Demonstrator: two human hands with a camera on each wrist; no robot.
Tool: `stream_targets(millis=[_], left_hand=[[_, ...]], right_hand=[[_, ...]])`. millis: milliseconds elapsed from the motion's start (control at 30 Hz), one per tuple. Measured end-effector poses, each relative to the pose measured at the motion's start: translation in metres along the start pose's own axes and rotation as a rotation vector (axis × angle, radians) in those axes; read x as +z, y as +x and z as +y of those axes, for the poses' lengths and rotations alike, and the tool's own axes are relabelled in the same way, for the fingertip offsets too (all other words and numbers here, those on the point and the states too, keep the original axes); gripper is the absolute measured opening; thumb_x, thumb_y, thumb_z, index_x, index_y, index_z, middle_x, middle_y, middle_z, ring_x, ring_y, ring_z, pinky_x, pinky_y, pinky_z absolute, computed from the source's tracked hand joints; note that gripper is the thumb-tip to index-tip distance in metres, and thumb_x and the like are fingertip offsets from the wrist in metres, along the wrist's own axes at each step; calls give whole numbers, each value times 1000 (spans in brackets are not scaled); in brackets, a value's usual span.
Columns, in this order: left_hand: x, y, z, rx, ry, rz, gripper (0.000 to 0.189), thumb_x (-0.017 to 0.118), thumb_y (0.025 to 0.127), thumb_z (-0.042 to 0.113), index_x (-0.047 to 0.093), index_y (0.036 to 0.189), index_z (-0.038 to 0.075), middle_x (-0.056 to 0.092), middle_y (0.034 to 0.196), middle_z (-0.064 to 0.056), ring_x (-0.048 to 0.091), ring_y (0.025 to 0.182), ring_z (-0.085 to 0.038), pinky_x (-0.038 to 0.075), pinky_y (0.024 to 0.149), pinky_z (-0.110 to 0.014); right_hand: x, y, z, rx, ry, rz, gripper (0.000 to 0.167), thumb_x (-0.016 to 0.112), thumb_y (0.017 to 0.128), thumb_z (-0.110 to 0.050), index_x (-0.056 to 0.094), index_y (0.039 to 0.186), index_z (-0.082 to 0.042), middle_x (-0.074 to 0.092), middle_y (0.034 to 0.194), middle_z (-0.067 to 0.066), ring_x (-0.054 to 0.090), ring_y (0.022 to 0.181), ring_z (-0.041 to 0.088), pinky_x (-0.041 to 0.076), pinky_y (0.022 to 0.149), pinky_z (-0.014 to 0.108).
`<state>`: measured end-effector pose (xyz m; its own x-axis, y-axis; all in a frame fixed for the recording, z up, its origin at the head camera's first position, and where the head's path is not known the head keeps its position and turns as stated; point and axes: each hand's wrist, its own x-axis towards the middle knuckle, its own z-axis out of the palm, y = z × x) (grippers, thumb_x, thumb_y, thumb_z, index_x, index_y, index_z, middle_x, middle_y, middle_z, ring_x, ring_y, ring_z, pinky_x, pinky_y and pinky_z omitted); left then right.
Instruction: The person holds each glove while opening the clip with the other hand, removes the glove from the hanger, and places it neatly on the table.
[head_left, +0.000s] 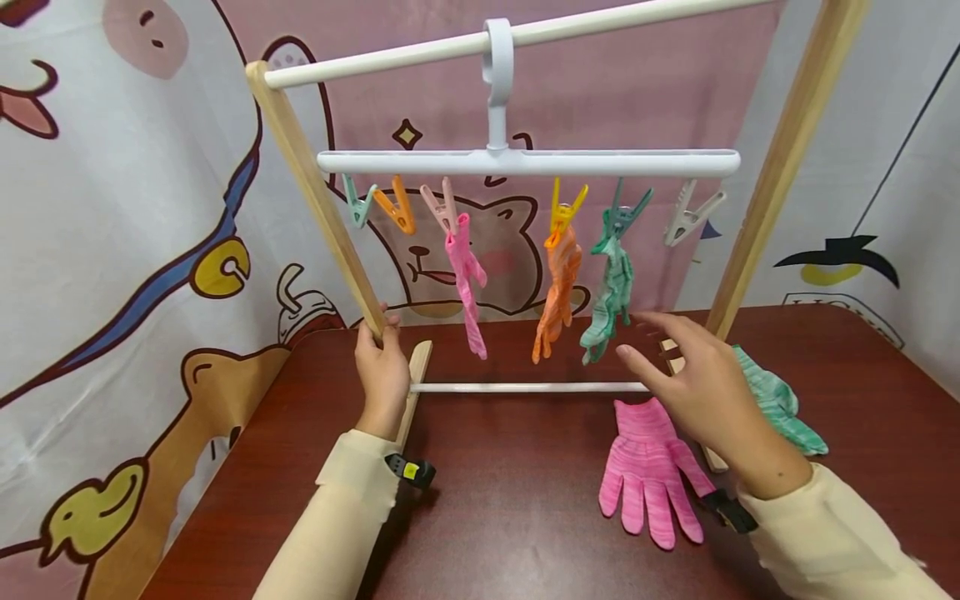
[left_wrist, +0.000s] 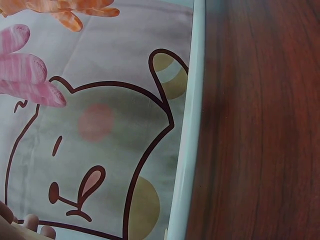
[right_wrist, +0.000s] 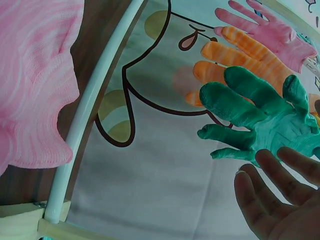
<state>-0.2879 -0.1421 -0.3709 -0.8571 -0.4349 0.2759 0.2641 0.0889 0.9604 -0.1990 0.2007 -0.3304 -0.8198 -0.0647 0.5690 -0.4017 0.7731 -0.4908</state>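
Observation:
My left hand (head_left: 382, 375) grips the lower part of the rack's left wooden post (head_left: 318, 200). Fingers extended, my right hand (head_left: 701, 383) hovers beside a hanging green glove (head_left: 611, 292), apparently just short of it. That glove (right_wrist: 270, 110) dangles fingers-down from a teal clothespin (head_left: 621, 218). An orange glove (head_left: 558, 287) hangs from a yellow clothespin (head_left: 564, 215), and a pink glove (head_left: 467, 283) from a pale pink one (head_left: 446, 212). All are on a white hanger (head_left: 525, 162). Below my right hand, another pink glove (head_left: 645, 475) lies flat on the table.
A second green glove (head_left: 780, 404) lies right of the rack's right post (head_left: 787, 167), partly behind my wrist. Unloaded clothespins on the hanger are mint (head_left: 358, 204), orange (head_left: 397, 207) and white (head_left: 688, 218). A white bar (head_left: 525, 387) runs low between the rack's feet.

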Motion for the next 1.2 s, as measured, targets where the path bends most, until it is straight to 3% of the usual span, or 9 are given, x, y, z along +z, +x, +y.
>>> stream_targets(millis=[167, 300, 633, 900, 1100, 1200], left_hand=[[0, -12, 21, -4, 15, -5, 34, 39, 106, 5, 51, 138, 2, 60, 123, -20, 53, 130, -35, 36, 114, -44], [0, -17, 26, -7, 14, -11, 35, 39, 106, 5, 50, 139, 2, 59, 124, -21, 52, 130, -37, 35, 115, -47], [0, -17, 25, -7, 17, -11, 35, 38, 105, 4, 50, 138, 1, 59, 126, -23, 53, 127, -35, 36, 113, -45], [2, -13, 21, -5, 6, -8, 36, 38, 105, 3, 51, 139, 4, 59, 124, -21, 54, 125, -36, 37, 111, -45], [2, -3, 3, 1, -3, -1, 36, 38, 106, 5, 50, 140, 4, 59, 125, -21, 54, 127, -35, 38, 112, -43], [1, 2, -7, 8, -8, 4, 35, 39, 106, 7, 51, 140, 8, 60, 124, -18, 55, 125, -30, 38, 111, -41]], right_hand=[[4, 1, -1, 15, 31, 24, 53, 75, 89, -31, 60, 134, -7, 60, 129, 18, 57, 112, 36, 47, 89, 58], [5, 4, -1, 27, 63, 32, 65, 76, 88, -32, 53, 142, -6, 50, 143, 23, 43, 131, 44, 34, 99, 68], [11, 14, -10, 41, 126, 29, 72, 75, 89, -34, 46, 148, -6, 46, 149, 21, 39, 137, 44, 35, 102, 69], [17, 19, -12, 91, 144, 11, 79, 72, 91, -39, 37, 154, -8, 43, 153, 22, 35, 140, 46, 27, 107, 72], [19, 22, -13, 158, 146, -49, 84, 65, 94, -47, 25, 159, -12, 33, 160, 20, 29, 145, 46, 25, 108, 73], [23, 23, -14, 160, 163, -43, 82, 64, 94, -48, 26, 159, -13, 38, 157, 20, 34, 142, 45, 28, 107, 72]])
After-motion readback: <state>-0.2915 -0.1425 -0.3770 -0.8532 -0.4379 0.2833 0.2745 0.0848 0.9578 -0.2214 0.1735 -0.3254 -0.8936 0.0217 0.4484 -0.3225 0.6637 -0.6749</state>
